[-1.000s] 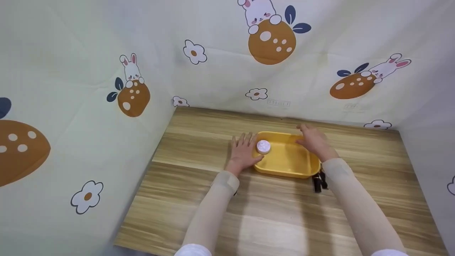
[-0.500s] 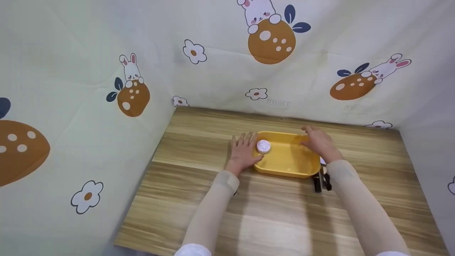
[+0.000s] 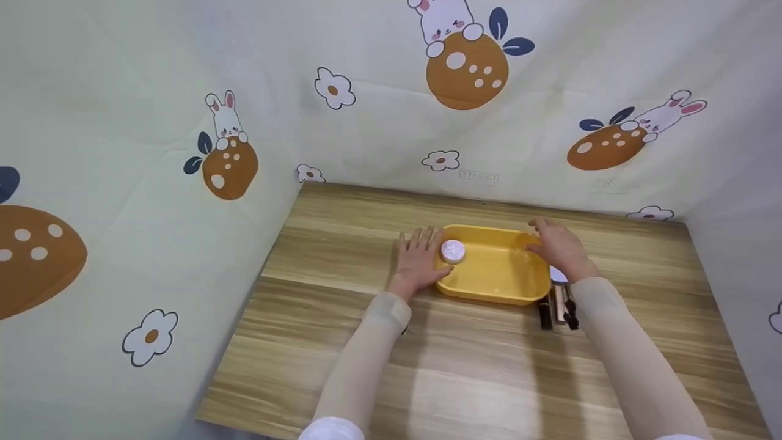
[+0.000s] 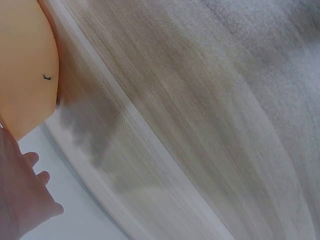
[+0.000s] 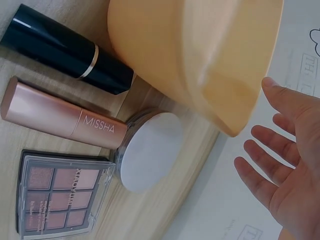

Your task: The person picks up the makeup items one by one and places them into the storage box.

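Note:
A yellow plastic tray (image 3: pixel 495 269) sits on the wooden table, with a small round whitish-pink item (image 3: pixel 453 251) inside its left end. My left hand (image 3: pixel 418 264) lies along the tray's left side, fingers spread and straight. At the tray's right end is my right hand (image 3: pixel 562 250), fingers loosely bent and holding nothing. In the right wrist view its thumb comes up to the tray's rim. Beside that end lie a black lipstick-like tube (image 5: pixel 67 49), a pink MISSHA tube (image 5: pixel 65 114), an eyeshadow palette (image 5: pixel 62 195) and a round white-topped compact (image 5: pixel 152 152).
Patterned cloth walls (image 3: pixel 379 134) with rabbits and flowers stand behind and at both sides of the wooden table (image 3: pixel 342 244). A small dark object (image 3: pixel 404 330) shows at the left forearm's edge, mostly hidden.
My right hand has shifted a little to the right, off the tray's inside toward its right end. More of the cosmetics beside the tray now show. My left hand and the tray look unmoved.

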The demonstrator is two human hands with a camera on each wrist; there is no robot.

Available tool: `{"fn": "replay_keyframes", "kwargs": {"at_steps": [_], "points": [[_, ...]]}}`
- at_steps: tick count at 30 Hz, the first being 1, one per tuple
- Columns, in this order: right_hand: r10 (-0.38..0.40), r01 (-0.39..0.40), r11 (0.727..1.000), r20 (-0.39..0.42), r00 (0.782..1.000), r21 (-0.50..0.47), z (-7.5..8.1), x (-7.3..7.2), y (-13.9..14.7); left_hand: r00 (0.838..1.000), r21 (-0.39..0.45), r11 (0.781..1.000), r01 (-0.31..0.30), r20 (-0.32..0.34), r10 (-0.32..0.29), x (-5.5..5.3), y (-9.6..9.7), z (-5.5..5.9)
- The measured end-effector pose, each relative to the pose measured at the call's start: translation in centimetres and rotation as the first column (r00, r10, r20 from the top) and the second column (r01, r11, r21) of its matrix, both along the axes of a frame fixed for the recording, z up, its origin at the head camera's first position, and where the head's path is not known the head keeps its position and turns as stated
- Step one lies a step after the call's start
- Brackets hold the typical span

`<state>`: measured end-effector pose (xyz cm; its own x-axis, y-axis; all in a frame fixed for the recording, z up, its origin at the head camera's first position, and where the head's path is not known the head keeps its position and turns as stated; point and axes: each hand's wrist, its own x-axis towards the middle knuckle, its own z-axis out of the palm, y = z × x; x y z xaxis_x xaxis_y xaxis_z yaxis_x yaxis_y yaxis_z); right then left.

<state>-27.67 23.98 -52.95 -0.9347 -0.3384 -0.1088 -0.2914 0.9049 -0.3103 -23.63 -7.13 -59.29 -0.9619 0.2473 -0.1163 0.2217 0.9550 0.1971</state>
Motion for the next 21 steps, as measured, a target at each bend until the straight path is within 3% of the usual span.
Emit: {"fn": "replay_keyframes", "kwargs": {"at_steps": [7,21], "points": [[-0.021,0.021,1.0,0.008,1.0,-0.004,-0.2,0.2,0.8,0.999,0.035,0.999,0.006,-0.034,-0.005,0.3,-0.1,0.2],[-0.069,0.069,0.997,0.047,0.997,-0.015,-0.5,0.6,2.3,1.0,0.004,1.0,-0.001,-0.018,0.001,0.3,0.0,0.4]]}}
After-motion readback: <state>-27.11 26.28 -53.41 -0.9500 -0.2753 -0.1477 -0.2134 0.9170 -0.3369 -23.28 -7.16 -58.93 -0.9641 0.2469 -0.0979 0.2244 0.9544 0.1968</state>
